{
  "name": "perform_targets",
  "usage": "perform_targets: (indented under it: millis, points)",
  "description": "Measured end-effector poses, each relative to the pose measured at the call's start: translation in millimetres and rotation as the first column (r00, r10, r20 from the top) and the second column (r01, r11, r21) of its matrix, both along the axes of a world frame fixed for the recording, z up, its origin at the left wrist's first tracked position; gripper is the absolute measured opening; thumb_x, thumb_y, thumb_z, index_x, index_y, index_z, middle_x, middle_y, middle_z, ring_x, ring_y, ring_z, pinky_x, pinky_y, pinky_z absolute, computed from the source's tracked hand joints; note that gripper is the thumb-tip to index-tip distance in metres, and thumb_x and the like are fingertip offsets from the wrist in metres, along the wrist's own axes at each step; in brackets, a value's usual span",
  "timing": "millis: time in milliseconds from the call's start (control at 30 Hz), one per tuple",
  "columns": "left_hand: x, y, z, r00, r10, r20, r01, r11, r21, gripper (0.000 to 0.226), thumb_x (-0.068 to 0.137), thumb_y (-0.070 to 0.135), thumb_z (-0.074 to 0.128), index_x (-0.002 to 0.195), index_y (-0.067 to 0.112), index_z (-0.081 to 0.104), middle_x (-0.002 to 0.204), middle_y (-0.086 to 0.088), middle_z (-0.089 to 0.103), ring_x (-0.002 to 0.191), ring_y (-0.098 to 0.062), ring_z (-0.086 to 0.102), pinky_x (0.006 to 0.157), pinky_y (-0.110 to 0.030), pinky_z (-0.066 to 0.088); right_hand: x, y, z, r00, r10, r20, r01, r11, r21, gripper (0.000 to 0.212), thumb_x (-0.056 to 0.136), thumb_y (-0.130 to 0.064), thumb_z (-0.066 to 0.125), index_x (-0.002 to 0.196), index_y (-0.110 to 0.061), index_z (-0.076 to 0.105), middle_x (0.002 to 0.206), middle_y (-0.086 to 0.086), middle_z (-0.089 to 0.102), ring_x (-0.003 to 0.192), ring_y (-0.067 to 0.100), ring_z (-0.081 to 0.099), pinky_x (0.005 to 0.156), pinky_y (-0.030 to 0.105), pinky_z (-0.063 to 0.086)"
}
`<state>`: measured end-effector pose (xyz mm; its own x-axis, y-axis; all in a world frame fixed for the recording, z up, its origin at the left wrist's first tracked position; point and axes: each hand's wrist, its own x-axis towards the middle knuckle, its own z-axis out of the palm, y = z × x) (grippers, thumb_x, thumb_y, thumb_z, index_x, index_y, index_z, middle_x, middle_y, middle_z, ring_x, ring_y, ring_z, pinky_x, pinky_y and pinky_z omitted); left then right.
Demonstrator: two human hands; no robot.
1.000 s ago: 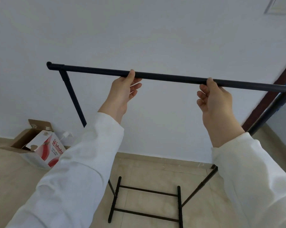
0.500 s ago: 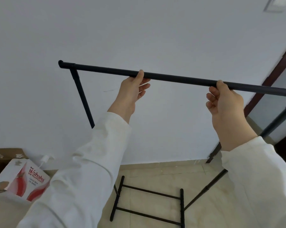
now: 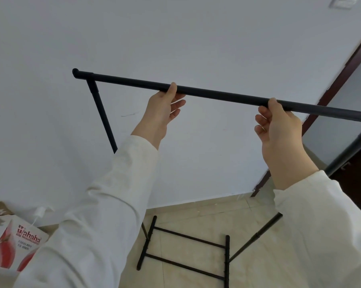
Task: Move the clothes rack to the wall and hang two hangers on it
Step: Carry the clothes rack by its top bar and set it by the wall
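The black metal clothes rack stands before a white wall, its top bar slanting down to the right. My left hand grips the bar from below near its middle. My right hand is closed around the bar further right. The rack's left upright drops behind my left sleeve. Its base frame with two cross rails shows on the tiled floor between my arms. No hangers are in view.
An open cardboard box with red and white print sits on the floor at the lower left, against the wall. A dark brown door frame runs up the right side, with a doorway behind it. Beige floor tiles lie under the rack.
The rack's left end has shifted right and lower in view, and the door frame has come further into view on the right. The box has slid toward the lower left. Both hands keep their hold.
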<state>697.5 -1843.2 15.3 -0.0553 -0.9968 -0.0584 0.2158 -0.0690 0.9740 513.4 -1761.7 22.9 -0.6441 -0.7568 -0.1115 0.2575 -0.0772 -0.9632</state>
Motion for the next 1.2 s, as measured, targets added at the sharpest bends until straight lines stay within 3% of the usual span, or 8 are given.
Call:
perform_targets:
  millis: [800, 1200]
  points:
    - [15, -9, -4, 0.999, -0.027, -0.03, 0.026, 0.999, -0.024, 0.029, 0.091, 0.036, 0.046, 0.109, 0.016, 0.056, 0.09, 0.008, 0.067, 0.089, -0.007, 0.062, 0.073, -0.021, 0.047, 13, -6, -7, 0.999, 0.018, 0.037, -0.016, 0.999, -0.046, 0.011, 0.089, -0.031, 0.051, 0.081, -0.024, 0.054, 0.072, -0.011, 0.063, 0.068, 0.005, 0.058, 0.066, 0.021, 0.046]
    - [18, -14, -8, 1.0, -0.002, -0.026, 0.001, 1.0, -0.022, 0.022, 0.09, 0.037, 0.046, 0.101, 0.021, 0.056, 0.09, 0.009, 0.067, 0.09, -0.007, 0.062, 0.072, -0.022, 0.047, 15, -13, -9, 0.999, 0.041, 0.013, -0.04, 0.998, -0.039, 0.01, 0.089, -0.031, 0.051, 0.085, -0.023, 0.055, 0.075, -0.01, 0.063, 0.066, 0.005, 0.057, 0.065, 0.022, 0.046]
